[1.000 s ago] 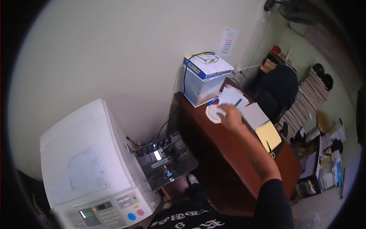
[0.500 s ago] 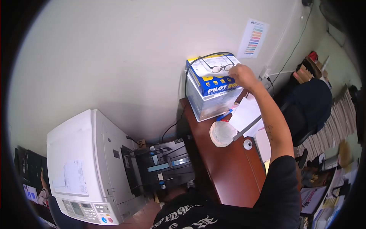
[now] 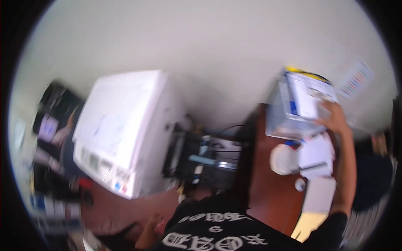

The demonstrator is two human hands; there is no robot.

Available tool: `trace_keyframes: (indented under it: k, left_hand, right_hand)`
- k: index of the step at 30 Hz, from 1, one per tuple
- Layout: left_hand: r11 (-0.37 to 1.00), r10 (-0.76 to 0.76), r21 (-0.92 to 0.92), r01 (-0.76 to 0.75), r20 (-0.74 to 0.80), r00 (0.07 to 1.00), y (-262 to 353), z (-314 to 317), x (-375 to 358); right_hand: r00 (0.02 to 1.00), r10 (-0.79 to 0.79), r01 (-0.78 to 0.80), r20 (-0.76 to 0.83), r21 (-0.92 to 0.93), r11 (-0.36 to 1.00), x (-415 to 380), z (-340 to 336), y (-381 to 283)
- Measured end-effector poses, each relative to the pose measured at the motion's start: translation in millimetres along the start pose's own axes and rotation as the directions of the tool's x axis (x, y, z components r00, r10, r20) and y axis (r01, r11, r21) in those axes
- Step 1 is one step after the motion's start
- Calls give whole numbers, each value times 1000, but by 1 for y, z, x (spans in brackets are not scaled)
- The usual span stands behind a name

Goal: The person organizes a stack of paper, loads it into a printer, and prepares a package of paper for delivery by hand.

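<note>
1. The whole view is being smeared by motion blur, so fine detail is hard to make out.
2. The right hand [image 3: 333, 117] is being held up against the near corner of the blue and white box [image 3: 299, 102], at its top edge.
3. Whether the grip of that hand is spread or pinching something cannot be told; the fingers are being lost in the blur.
4. The box is standing on the brown surface [image 3: 268, 188], directly beside the grip, against the wall.
5. Below the grip, a round white object [image 3: 282, 159] and loose white papers [image 3: 316, 154] are lying on the surface; a small white round thing [image 3: 300, 184] is sitting just below them.
6. Far to the left of the grip, a white copier [image 3: 125, 129] is standing, with a dark paper tray [image 3: 209, 161] between it and the surface.
7. The left hand is not being shown; only a black printed shirt [image 3: 217, 234] is filling the bottom edge.
</note>
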State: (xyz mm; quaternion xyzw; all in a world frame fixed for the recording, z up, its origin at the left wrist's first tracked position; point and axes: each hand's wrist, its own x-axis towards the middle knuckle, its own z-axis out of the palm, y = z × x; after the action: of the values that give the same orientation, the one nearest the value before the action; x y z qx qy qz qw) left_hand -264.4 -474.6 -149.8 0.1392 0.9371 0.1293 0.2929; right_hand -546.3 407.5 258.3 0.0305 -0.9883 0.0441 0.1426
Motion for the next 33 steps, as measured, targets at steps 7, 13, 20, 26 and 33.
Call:
trace_keyframes:
  k: [7,13,20,26,33]
  left_hand:
    - [979,133,101,-177,340,931,-5,16,-15]
    - [473,-438,-595,650,481,759,-21,-15,-36]
    - [573,-309,-608,549,460,832,-126,-43,-50]
    - [996,-62,-46,83,349,935,-309,-38,-87]
    - [624,-500,-631,460,130,856,-413,-74,-156]
  right_hand:
    - [962,-246,257,-117,91,962,-1,30,-81]
    - [974,-225,208,37,268,941,0,36,-224]
    - [986,-135,95,95,339,936,-20,46,-391]
    - [970,-244,217,-5,481,849,-6,84,-582]
    - [943,-325,331,-73,328,885,49,160,-748]
